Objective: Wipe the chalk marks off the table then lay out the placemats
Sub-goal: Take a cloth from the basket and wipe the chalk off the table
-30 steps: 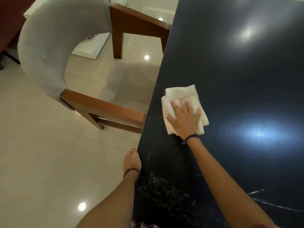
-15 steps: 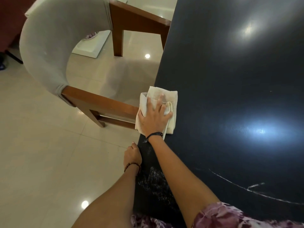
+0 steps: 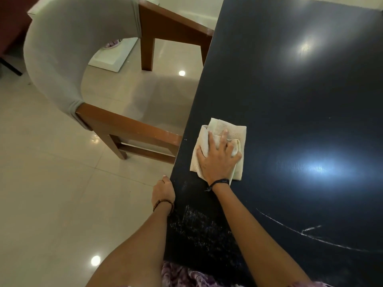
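- Chalk marks (image 3: 294,235): two patches remain on the dark tabletop (image 3: 300,90), a scribble near you and one long arc.
- One cloth (image 3: 219,129), pressed flat beneath your right hand (image 3: 217,160), fingers spread: wiping step.
- Left hand (image 3: 162,192) rests on the edge; its grip is hidden.
- Next: draw the cloth toward the scribble.
- Placemats: none visible.

Cloth (image 3: 219,129) on table (image 3: 290,100); chair (image 3: 83,59) left.

A glossy black table (image 3: 290,90) carries a folded cream cloth (image 3: 219,129) and chalk marks (image 3: 306,235).
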